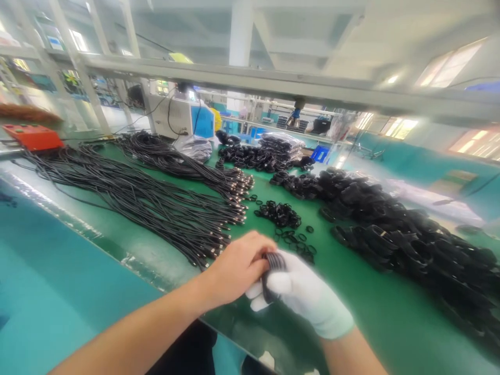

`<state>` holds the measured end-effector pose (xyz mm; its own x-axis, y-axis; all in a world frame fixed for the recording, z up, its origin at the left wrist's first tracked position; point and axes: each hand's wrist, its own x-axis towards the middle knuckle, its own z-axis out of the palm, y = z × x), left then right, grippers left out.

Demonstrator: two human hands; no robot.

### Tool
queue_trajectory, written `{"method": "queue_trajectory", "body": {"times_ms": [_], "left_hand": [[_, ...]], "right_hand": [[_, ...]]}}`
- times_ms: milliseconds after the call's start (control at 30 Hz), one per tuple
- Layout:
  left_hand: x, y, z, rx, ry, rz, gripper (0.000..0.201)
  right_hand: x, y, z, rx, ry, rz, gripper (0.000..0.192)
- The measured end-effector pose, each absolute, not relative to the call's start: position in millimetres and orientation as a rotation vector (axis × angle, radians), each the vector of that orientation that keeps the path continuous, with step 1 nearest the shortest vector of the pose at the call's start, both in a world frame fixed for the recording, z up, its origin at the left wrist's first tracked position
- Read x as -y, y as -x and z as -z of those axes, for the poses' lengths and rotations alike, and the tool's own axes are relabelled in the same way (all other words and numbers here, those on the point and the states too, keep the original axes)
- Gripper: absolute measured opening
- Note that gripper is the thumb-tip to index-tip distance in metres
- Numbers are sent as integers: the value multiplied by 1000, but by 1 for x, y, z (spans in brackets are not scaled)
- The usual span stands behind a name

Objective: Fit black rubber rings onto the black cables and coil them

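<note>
Both hands [269, 281] around coiled black cable [273, 263], green table [383, 312].

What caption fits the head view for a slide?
Bare left hand and gloved right hand grip a coiled black cable over a green table.

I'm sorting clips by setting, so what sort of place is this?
Most likely a cable assembly workshop or factory line. A long green workbench carries loose black cables and heaps of coiled cables, and the left hand and gloved right hand hold one coiled cable.
</note>
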<state>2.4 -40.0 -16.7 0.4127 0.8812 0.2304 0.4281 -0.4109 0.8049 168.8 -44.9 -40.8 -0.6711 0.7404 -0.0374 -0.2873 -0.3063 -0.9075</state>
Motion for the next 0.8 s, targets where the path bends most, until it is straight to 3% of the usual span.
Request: {"method": "queue_trajectory", "body": {"times_ms": [267, 800], "left_hand": [[26, -10, 23, -1263, -1847, -795, 6], [31, -9, 38, -1306, -1655, -799, 3]], "right_hand": [[39, -175, 58, 1131, 658, -2054, 33], [47, -164, 53, 1164, 721, -1951, 26]]}}
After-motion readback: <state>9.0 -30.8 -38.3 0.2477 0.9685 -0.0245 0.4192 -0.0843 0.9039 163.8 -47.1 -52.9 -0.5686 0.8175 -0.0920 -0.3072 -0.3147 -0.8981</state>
